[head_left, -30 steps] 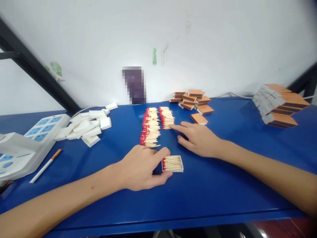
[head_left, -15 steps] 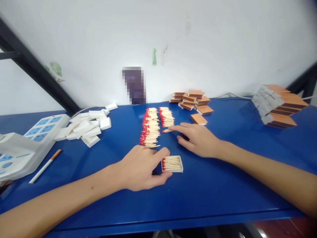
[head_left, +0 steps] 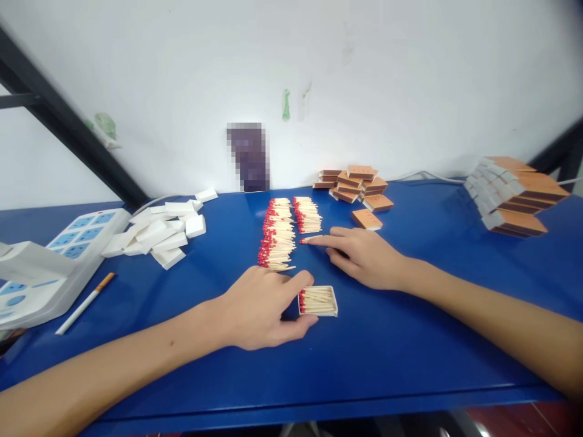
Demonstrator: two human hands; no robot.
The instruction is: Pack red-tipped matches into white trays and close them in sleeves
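Note:
On the blue table, my left hand (head_left: 273, 309) holds the left end of a white matchbox tray (head_left: 336, 301) between thumb and fingers. Red-tipped matches (head_left: 319, 299) lie inside the tray. My right hand (head_left: 359, 256) is open, its index finger stretched out onto a few loose matches (head_left: 304, 241). Those lie just below the shorter row of matches (head_left: 307, 215). To its left runs a longer row of matches (head_left: 279, 235), heads facing left.
White trays (head_left: 159, 230) are heaped at the left, beside a power strip (head_left: 104, 233) and a cigarette (head_left: 86, 303). Orange matchboxes (head_left: 359, 185) lie near the wall. Stacked filled boxes (head_left: 519, 194) stand at the right. A blurred dark object (head_left: 250, 158) leans on the wall.
My right index finger has moved slightly left over the loose matches. The view has shifted a little. My left hand keeps its grip on the tray.

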